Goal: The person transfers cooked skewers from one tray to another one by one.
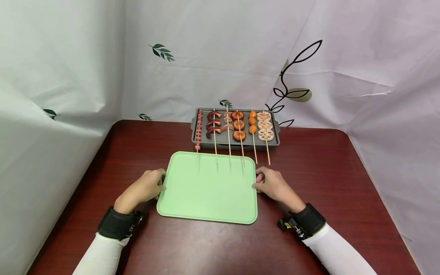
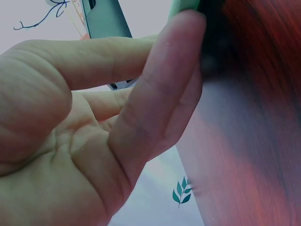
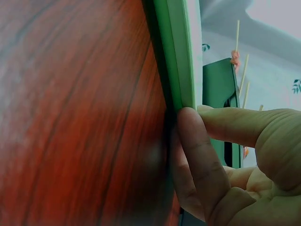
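A light green rectangular tray (image 1: 207, 191) with rounded corners lies in front of me in the head view. My left hand (image 1: 146, 187) pinches its left edge between thumb and fingers, and in the left wrist view a bit of the green rim (image 2: 182, 5) shows at the fingertips. On the opposite side, my right hand (image 1: 273, 185) pinches the right edge. The right wrist view shows the tray's side (image 3: 176, 56) between thumb and forefinger, close to the tabletop. Whether the tray touches the table I cannot tell.
Behind the tray stands a dark grey grill pan (image 1: 220, 143) with several food skewers side by side, among them lotus root slices (image 1: 265, 134) and orange balls (image 1: 252, 121). Their sticks (image 1: 241, 152) jut over its front edge toward the tray. White cloth (image 1: 206, 68) borders the reddish-brown table (image 1: 316, 164).
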A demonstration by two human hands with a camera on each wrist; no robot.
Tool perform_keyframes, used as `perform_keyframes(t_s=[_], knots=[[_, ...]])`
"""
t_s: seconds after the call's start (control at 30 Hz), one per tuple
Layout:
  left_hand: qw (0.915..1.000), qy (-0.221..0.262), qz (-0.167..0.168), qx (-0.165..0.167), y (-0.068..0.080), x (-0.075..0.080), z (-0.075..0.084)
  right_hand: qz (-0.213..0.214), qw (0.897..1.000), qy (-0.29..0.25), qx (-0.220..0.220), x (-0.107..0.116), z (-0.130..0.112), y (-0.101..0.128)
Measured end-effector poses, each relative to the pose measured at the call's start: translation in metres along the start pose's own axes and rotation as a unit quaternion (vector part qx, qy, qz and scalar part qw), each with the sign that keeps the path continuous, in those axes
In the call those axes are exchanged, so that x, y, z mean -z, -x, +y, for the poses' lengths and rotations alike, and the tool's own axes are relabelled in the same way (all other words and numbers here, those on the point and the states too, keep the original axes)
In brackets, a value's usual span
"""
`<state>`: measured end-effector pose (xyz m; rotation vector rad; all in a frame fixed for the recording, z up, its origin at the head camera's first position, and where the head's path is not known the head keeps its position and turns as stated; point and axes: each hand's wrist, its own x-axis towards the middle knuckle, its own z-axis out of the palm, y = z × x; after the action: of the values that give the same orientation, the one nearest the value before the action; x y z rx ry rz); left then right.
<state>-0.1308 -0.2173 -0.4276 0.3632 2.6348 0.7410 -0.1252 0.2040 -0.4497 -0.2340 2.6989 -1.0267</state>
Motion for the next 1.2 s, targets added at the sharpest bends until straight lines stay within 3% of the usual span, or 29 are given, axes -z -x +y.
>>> perform_keyframes(t_s=[0.63, 1.2], knots=[[0.9996, 0.025, 0.009, -0.006, -0.006, -0.014, 0.021, -0.012, 1.0, 0.001, -0.013, 0.018, 0.019, 0.006], [0.9982, 0.049, -0.019, 0.03, -0.014, -0.029, 0.044, -0.023, 0.999, 0.02, -0.023, 0.039, 0.034, 0.009]])
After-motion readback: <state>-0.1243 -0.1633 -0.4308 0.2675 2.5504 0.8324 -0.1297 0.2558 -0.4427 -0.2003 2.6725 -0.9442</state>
